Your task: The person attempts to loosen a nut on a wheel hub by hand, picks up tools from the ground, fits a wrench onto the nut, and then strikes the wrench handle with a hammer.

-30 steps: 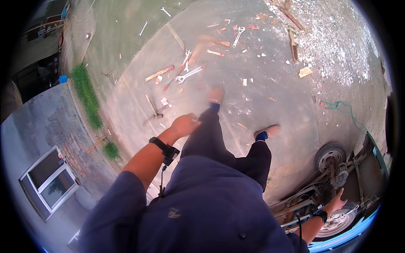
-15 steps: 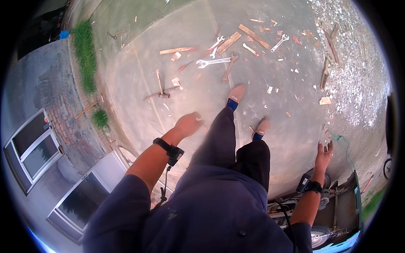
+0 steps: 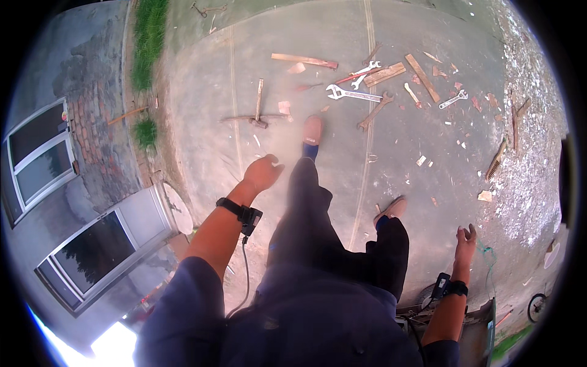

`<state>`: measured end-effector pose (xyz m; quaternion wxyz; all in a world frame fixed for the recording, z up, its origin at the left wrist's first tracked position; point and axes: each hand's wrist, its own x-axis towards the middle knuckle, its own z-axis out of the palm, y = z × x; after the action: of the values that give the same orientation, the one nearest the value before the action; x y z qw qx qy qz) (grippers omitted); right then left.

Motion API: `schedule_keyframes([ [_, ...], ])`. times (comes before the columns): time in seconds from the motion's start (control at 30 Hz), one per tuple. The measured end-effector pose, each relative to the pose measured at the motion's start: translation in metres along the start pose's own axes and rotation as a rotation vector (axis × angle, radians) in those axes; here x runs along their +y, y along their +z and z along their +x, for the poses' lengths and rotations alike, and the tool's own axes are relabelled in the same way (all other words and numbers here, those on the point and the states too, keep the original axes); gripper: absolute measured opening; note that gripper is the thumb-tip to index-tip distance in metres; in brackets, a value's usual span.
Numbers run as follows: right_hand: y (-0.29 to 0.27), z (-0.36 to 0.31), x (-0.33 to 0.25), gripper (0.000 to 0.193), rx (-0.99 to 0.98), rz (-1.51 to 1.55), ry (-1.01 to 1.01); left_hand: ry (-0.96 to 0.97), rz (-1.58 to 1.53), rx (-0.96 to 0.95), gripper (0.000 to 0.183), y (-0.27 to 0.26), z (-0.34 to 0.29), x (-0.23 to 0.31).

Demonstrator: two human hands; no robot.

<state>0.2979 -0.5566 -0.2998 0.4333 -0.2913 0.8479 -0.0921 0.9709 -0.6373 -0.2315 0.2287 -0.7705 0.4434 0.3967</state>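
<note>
My left hand [image 3: 264, 172] hangs over the concrete with its fingers loosely curled and the thumb apart; no object shows in it. Nearest to it on the ground lies a wooden-handled tool [image 3: 260, 98] with a dark metal head and a long thin dark piece across it. My right hand [image 3: 466, 241] hangs low at the right, fingers apart and bent, holding nothing visible. Beyond my feet lie a silver adjustable wrench [image 3: 354, 95], a rusty open-ended wrench [image 3: 375, 112] and a smaller silver wrench [image 3: 454, 100]. Neither hand touches any tool.
Wooden strips [image 3: 304, 60] and a short plank [image 3: 385, 74] lie among the tools. At the right are a brush [image 3: 496, 161], scattered white debris and a green cord [image 3: 490, 260]. A building wall [image 3: 101, 79] with windows and a grass strip [image 3: 148, 49] run along the left.
My view has turned left, and the tools appear farther right. My left foot is now well ahead of my right, close to the wooden-handled tool. Both hands still hang apart from the tools.
</note>
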Motion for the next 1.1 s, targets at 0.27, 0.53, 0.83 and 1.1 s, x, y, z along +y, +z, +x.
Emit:
schedule_keyframes([
  [0.27, 0.197, -0.001, -0.099, 0.06, -0.121, -0.021, 0.026, 0.109, 0.116, 0.167, 0.04, -0.084, 0.252, -0.08],
  [0.53, 0.376, -0.033, -0.225, 0.057, -0.377, 0.024, 0.055, 0.142, 0.245, 0.164, 0.05, -0.073, 0.45, -0.125],
  [0.83, 0.416, -0.045, -0.229, 0.05, -0.397, 0.05, 0.163, 0.309, 0.468, 0.104, 0.036, -0.044, 0.512, -0.133],
  [1.1, 0.395, -0.08, -0.191, 0.047, -0.333, 0.232, 0.269, 0.253, 0.695, -0.098, 0.018, -0.049, 0.415, -0.217],
])
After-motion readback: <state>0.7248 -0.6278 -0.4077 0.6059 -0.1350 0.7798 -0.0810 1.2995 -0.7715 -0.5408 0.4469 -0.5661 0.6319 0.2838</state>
